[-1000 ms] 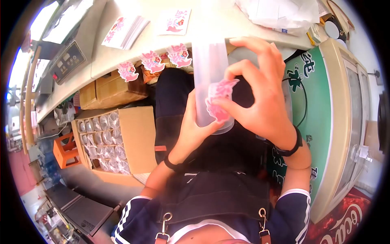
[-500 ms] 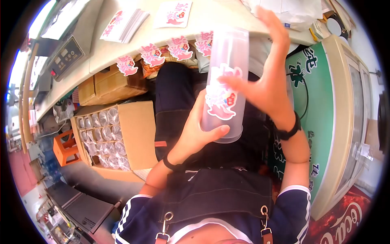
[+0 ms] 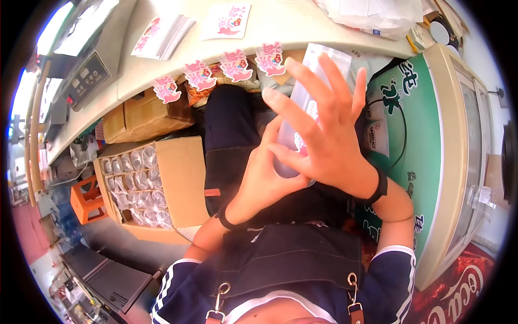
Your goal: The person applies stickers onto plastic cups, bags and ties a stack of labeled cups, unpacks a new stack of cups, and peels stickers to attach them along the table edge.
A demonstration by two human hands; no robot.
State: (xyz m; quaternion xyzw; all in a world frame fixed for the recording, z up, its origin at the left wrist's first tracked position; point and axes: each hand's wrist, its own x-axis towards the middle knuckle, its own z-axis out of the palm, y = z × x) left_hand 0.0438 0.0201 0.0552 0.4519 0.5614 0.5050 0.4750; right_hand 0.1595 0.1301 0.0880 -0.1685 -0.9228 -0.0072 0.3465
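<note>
A tall translucent plastic cup (image 3: 341, 60) is tilted in front of my apron. My left hand (image 3: 261, 183) wraps around its lower part, thumb across the near side. Over the front of the cup spreads my right hand (image 3: 337, 137), its fingers apart and its thumb near the cup wall. A pink-and-white sticker (image 3: 298, 142) on the cup shows only in part behind the right hand. Beyond the hands, several similar loose stickers (image 3: 236, 66) hang by the counter's front edge.
On the counter (image 3: 294, 21) lie a stack of sticker sheets (image 3: 162, 36), a single sheet (image 3: 225, 22) and white plastic bags (image 3: 372, 13). An open carton (image 3: 181, 181) of wrapped cups stands at left, near an orange stool (image 3: 88, 200). A green-sided freezer cabinet (image 3: 426, 146) stands at right.
My right hand has turned and spread its fingers across the cup's front, covering most of its sticker. The cup leans further to the right. My left hand still holds it.
</note>
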